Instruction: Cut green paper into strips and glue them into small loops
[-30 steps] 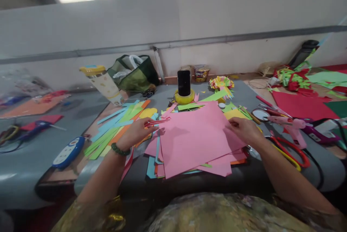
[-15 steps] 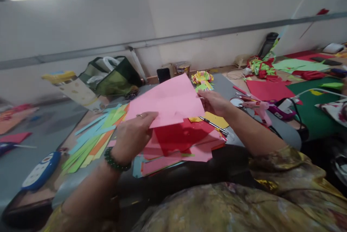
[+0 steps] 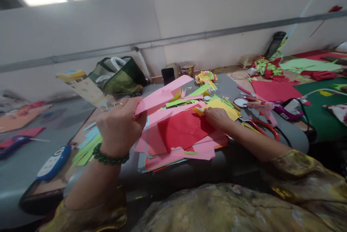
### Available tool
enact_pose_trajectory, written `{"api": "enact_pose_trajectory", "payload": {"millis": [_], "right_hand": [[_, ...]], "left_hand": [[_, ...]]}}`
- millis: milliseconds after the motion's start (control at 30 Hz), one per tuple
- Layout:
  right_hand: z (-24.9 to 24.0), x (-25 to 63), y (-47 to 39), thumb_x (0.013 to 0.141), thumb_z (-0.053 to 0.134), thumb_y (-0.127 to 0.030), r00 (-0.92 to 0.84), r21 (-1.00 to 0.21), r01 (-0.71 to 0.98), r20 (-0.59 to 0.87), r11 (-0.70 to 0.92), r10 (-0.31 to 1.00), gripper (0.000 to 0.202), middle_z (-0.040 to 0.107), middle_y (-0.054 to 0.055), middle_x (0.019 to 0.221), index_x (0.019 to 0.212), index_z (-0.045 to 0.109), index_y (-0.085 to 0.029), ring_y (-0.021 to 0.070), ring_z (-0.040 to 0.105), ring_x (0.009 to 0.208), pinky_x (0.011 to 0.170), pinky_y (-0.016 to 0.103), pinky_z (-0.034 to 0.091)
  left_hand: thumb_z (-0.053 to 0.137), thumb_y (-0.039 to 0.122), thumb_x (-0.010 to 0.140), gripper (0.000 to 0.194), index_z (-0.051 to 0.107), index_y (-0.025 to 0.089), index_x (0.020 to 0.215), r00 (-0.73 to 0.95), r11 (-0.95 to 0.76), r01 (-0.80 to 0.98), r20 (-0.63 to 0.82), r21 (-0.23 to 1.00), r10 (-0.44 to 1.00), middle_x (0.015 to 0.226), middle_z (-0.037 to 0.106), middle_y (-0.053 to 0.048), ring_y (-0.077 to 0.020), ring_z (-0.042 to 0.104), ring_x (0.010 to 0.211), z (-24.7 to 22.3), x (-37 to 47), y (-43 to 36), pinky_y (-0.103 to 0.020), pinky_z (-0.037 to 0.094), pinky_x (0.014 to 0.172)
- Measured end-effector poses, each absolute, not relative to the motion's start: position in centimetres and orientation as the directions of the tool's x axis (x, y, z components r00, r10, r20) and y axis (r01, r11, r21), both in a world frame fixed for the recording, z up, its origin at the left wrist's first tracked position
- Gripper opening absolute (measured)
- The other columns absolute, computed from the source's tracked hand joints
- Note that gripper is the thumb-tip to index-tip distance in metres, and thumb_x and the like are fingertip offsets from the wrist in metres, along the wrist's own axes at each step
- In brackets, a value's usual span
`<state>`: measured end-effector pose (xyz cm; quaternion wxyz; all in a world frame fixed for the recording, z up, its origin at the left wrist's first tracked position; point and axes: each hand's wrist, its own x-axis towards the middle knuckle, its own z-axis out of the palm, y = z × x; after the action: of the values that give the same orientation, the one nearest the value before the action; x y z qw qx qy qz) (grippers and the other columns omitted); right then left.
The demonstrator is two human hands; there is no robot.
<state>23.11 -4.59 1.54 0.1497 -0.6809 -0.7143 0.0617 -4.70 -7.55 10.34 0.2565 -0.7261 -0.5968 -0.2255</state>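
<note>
My left hand (image 3: pixel 120 125), with a ring and a green bead bracelet, is closed on a pink sheet (image 3: pixel 159 98) that it holds up and tilted at the left of the paper pile. My right hand (image 3: pixel 218 118) is closed at the right side of the pile, fingers pressed together beside yellow paper (image 3: pixel 223 107); a small pale end shows at its fingertips, but what it grips is mostly hidden. Between my hands a red sheet (image 3: pixel 184 129) lies on several pink sheets (image 3: pixel 203 151).
Green strips (image 3: pixel 88 148) and a blue case (image 3: pixel 54 162) lie left. Behind stand a cup (image 3: pixel 86 89), a green bag (image 3: pixel 119 76) and a phone (image 3: pixel 168 75). Right are orange-handled scissors (image 3: pixel 267 129), a pink glue gun (image 3: pixel 262 109) and a paper flower (image 3: pixel 206 77).
The pink sheet has swung left and up with my left hand, uncovering the red sheet. My right hand has let go of it and moved down to the pile's right side.
</note>
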Motion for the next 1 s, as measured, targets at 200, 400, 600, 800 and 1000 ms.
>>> {"api": "enact_pose_trajectory", "payload": {"millis": [200, 400, 600, 800, 1000], "right_hand": [[5.1, 28.0, -3.3, 0.090, 0.044, -0.021, 0.167, -0.196, 0.971, 0.145, -0.138, 0.975, 0.025, 0.071, 0.013, 0.082, 0.087, 0.068, -0.017, 0.0242, 0.064, 0.075, 0.059, 0.029, 0.036], [6.2, 26.5, -3.8, 0.097, 0.034, -0.021, 0.099, -0.084, 0.993, 0.184, -0.085, 0.978, 0.033, 0.071, 0.016, 0.093, 0.104, 0.065, -0.012, 0.0246, 0.063, 0.079, 0.059, 0.029, 0.036], [3.4, 18.5, -5.9, 0.089, 0.044, -0.007, -0.227, -0.023, 0.973, 0.052, 0.228, 0.973, 0.031, 0.069, 0.013, 0.107, 0.107, 0.068, -0.017, 0.0214, 0.065, 0.078, 0.059, 0.029, 0.039], [4.0, 19.1, -6.1, 0.097, 0.042, -0.024, -0.237, -0.036, 0.970, 0.033, 0.238, 0.971, 0.029, 0.066, 0.010, 0.109, 0.116, 0.065, -0.024, 0.0205, 0.066, 0.078, 0.061, 0.028, 0.043], [3.8, 23.3, -4.5, 0.098, 0.041, -0.023, 0.023, -0.036, 0.999, -0.038, -0.024, 0.999, 0.032, 0.068, 0.019, 0.105, 0.111, 0.068, -0.012, 0.0300, 0.067, 0.096, 0.071, 0.033, 0.047]], "left_hand": [[0.051, 0.020, 0.083, 0.031, 0.069, 0.021, 0.109, 0.499, -0.513, 0.854, 0.428, -0.091, 0.754, 0.106, 0.072, -0.011, -0.0227, 0.067, 0.078, 5.8, -2.8, -9.0, -0.029, 0.039, 0.057], [0.056, 0.019, 0.086, 0.010, 0.065, 0.016, 0.090, 0.724, -0.721, 0.688, 0.004, -0.085, 0.690, 0.083, 0.071, -0.011, -0.0220, 0.069, 0.070, 1.2, -0.2, -9.1, -0.026, 0.046, 0.054], [0.060, 0.016, 0.080, 0.046, 0.055, 0.020, 0.126, 0.809, -0.806, 0.588, -0.079, 0.065, 0.583, 0.120, 0.069, -0.010, -0.0240, 0.071, 0.087, 1.1, -0.7, -9.4, -0.029, 0.053, 0.065], [0.049, 0.012, 0.079, 0.046, 0.063, 0.026, 0.120, 0.770, -0.717, 0.462, 0.164, 0.522, 0.616, 0.116, 0.072, -0.006, -0.0219, 0.069, 0.097, 3.3, -4.4, -11.9, -0.030, 0.053, 0.079], [0.061, 0.049, 0.085, 0.033, 0.063, 0.018, 0.075, 0.390, 0.022, -0.075, 0.009, 0.997, 0.921, 0.056, 0.061, 0.001, -0.0066, 0.039, 0.039, 8.9, -5.6, -8.5, -0.019, 0.037, 0.041]]}}
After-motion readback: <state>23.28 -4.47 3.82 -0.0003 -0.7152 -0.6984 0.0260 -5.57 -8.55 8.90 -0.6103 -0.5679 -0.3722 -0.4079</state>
